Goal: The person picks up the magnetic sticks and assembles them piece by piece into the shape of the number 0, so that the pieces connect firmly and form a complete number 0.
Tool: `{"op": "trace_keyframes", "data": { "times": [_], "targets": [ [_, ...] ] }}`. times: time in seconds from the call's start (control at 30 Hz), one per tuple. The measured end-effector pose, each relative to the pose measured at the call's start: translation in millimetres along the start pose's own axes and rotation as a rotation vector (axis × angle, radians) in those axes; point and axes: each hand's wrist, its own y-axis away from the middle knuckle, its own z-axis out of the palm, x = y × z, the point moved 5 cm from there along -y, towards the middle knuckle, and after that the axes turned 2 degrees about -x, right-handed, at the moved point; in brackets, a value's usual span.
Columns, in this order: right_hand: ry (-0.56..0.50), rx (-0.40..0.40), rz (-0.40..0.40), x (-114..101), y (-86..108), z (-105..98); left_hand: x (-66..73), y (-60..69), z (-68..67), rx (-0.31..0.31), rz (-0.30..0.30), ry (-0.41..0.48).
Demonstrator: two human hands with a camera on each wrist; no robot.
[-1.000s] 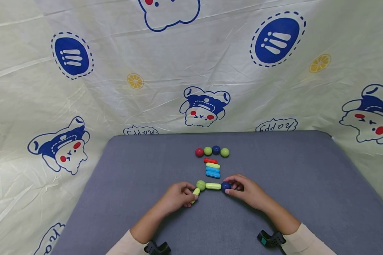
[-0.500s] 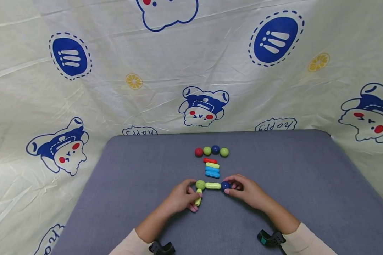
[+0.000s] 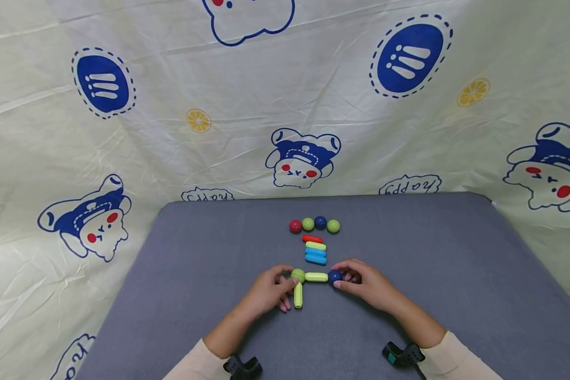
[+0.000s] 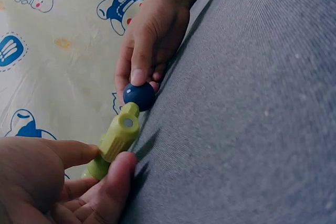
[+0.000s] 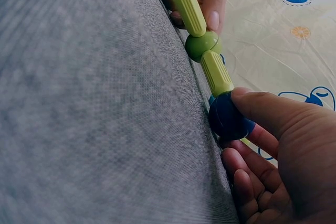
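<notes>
Yellow rods (image 3: 316, 277) joined at a green ball (image 3: 297, 274)
The green ball is pinched by the left hand (image 3: 268, 290), a blue ball (image 3: 334, 277) by the right hand (image 3: 367, 283).

A pale, creased cloth (image 3: 256, 89) hangs beyond the grey table (image 3: 385, 237) and drops past its left and right edges. Printed on it are blue ovals (image 3: 410, 59), orange slices (image 3: 198, 121) and cartoon figures (image 3: 303, 158) (the middle one head down). The table's far corners are rounded; the light is soft.
</notes>
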Motion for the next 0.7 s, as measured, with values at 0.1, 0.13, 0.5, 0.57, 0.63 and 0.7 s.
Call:
{"op": "trace_keyframes", "data": {
  "times": [0.1,0.13,0.5,0.57,0.63,0.7],
  "targets": [
    [-0.004,-0.002,0.003,0.4,0.1,0.2,-2.1,-1.6,-1.6,0.007,0.007,0.004],
    [-0.004,-0.002,0.003,0.4,0.2,0.3,-2.6,-1.9,-2.0,0.010,0.009,0.005],
    [0.002,0.005,-0.002,-1.1,0.8,-0.9,-0.8,-5.2,-8.1,0.084,0.019,0.071],
    [0.002,0.011,-0.009,-1.6,1.0,-1.4,1.9,-6.4,-12.4,0.112,0.037,0.077],
    [0.005,0.011,-0.016,-1.9,1.1,-1.8,4.9,-7.6,-17.3,0.141,0.062,0.066],
    [0.007,0.009,-0.013,-1.8,0.9,-1.7,7.7,-8.8,-22.4,0.173,0.089,0.043]
  ]
}}
